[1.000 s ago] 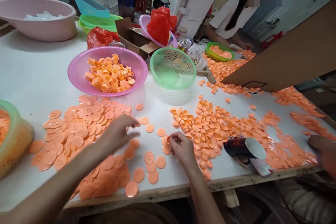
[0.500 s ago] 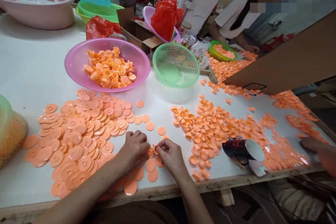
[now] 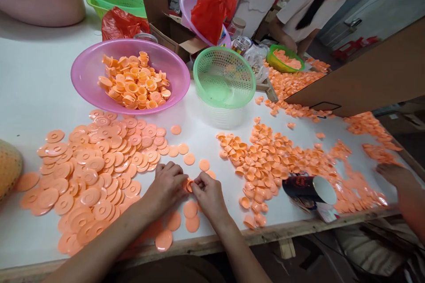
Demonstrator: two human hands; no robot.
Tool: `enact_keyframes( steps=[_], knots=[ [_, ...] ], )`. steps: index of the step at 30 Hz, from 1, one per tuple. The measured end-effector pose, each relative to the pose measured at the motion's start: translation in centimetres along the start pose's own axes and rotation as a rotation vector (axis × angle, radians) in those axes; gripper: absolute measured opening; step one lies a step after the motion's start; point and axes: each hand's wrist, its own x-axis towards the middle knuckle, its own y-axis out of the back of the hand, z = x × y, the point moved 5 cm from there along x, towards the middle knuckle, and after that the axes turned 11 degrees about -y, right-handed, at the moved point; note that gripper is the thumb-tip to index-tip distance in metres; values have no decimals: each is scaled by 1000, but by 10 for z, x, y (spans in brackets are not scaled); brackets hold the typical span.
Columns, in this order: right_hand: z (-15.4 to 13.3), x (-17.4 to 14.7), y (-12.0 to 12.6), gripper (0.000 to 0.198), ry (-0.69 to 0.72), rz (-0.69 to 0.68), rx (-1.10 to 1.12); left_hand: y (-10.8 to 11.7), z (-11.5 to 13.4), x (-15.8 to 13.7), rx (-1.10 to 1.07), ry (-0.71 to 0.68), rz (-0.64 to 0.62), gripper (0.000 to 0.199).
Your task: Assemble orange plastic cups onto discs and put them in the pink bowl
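Just above the table, my left hand [image 3: 170,183] and my right hand [image 3: 208,191] meet with fingers curled inward. Both pinch a small orange toy cup [image 3: 188,185], mostly covered by the fingers. Flat orange toy saucers [image 3: 95,163] lie heaped left of my left hand, and a few loose discs [image 3: 191,223] lie below the hands. To the right of my right hand spreads a pile of small orange toy cups [image 3: 265,152]. Beyond the saucers, a pink basin [image 3: 81,80] holds cups, some apparently joined to saucers.
A pale green strainer basket [image 3: 226,55] stands behind the cup pile. A dark paper cup [image 3: 300,190] lies on its side at the right. A cardboard sheet [image 3: 372,70] rises beyond it. Another person's hand [image 3: 392,172] rests at the right edge; a person [image 3: 295,17] works at the back.
My hands have come together: the right moved slightly left and up, and the small cup now sits between both hands' fingertips. The view has shifted a little.
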Motion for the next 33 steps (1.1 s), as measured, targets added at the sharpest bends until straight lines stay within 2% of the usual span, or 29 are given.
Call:
enact_keyframes(
  steps=[3,5,7,11,14,16,19,20,21,24,25,26,27,28,29,30,32,33],
  knots=[
    [-2,-2,0,14,25,-13,-19,-1,-1,3,-207,176,-50,19],
    [-3,-3,-1,15,38,-21,-40,-8,-4,5,-342,340,-87,16],
    [-5,-6,-4,16,61,-16,-62,-15,-5,4,-418,431,-91,13],
    [-11,-14,-13,18,127,60,-101,-20,-7,-1,-432,419,-7,13],
    [-11,-15,-20,17,125,76,-57,-23,-7,-8,-413,403,23,13],
    [-7,-10,-20,14,74,10,20,-25,-4,-10,-379,376,25,12],
    [-2,5,-10,13,-35,-255,86,-16,-4,-6,-398,429,8,10],
    [-3,11,2,16,-31,-268,73,-5,-6,-2,-427,471,31,10],
    [-5,18,17,18,4,-217,34,13,-9,4,-448,507,89,9],
    [-19,34,72,23,219,258,-215,98,-20,26,-391,512,450,10],
    [-21,38,81,26,258,340,-319,127,-22,30,-350,500,561,19],
    [-21,42,85,28,280,368,-418,150,-24,32,-289,489,633,25],
    [-18,45,85,28,285,357,-500,165,-25,32,-220,478,647,28],
    [-14,48,84,27,279,333,-557,171,-26,29,-154,463,591,27],
    [-9,50,82,25,270,315,-585,165,-25,23,-95,442,471,22],
    [-4,51,81,23,262,311,-587,149,-24,14,-49,415,310,16],
    [5,51,82,17,254,334,-528,100,-20,-12,10,346,-26,5],
    [8,50,84,14,252,351,-481,74,-17,-26,46,320,-121,4]
  ],
)
